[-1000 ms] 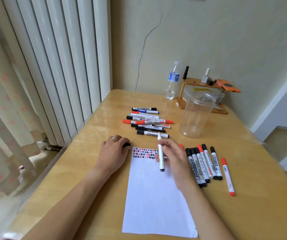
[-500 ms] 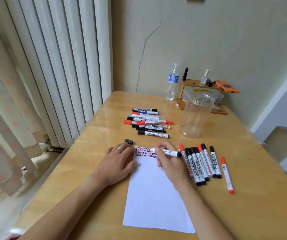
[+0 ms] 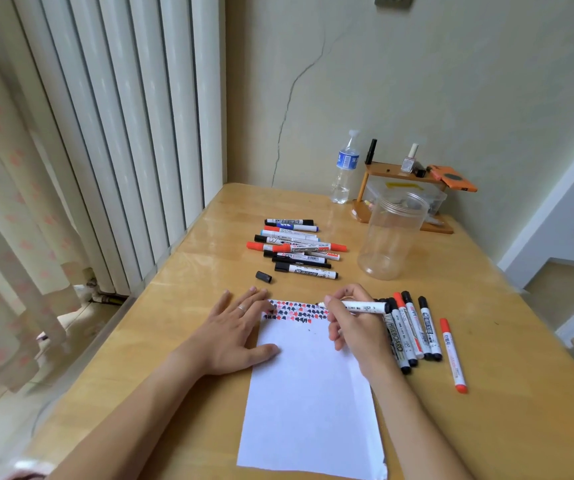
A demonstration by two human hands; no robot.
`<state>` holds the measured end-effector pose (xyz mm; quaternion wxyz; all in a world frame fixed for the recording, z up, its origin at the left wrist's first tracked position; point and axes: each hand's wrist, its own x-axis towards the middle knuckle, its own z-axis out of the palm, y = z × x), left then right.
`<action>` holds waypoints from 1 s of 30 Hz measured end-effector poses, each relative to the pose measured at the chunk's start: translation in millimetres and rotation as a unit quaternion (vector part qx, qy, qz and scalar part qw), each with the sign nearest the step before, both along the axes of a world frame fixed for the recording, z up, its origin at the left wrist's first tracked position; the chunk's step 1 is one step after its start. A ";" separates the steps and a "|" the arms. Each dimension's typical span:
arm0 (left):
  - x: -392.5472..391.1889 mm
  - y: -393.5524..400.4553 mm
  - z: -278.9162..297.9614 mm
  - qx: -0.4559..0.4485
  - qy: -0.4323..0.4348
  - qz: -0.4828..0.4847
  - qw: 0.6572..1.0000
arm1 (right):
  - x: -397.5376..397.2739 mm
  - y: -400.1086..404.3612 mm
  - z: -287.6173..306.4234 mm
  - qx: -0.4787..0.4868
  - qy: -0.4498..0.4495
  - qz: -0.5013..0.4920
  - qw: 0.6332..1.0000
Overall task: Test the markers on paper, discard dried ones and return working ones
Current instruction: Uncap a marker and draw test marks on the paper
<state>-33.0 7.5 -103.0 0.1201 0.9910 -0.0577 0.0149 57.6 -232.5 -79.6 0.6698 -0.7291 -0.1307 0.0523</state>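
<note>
While right hand (image 3: 355, 327) pinches the white-barrelled uncapped marker (image 3: 365, 307), tip at the white paper sheet's (image 3: 313, 393) scribbled top edge, left hand (image 3: 233, 327) lies flat-fingered on the sheet's left edge. Risk: loose black cap (image 3: 263, 276) beyond the sheet rolls away, leaving marker to dry.

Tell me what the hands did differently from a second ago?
The right hand tipped its uncapped marker from upright down to the top of the paper, tip at the scribbles. The left hand let go of the black cap and now lies flat on the paper's edge. Both marker groups and the plastic jar stayed put.
</note>
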 end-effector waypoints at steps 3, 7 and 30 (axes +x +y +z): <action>0.3 1.3 0.4 0.004 0.012 -0.009 1.000 | 0.3 2.3 -0.4 -0.020 0.001 0.007 1.000; 0.3 -0.3 -1.9 -0.021 -0.014 0.009 1.000 | 0.5 3.5 -3.9 -0.047 0.027 0.001 0.999; -3.0 -9.5 1.7 0.028 0.006 0.046 0.999 | -9.2 8.0 -1.9 -0.110 0.043 -0.019 0.993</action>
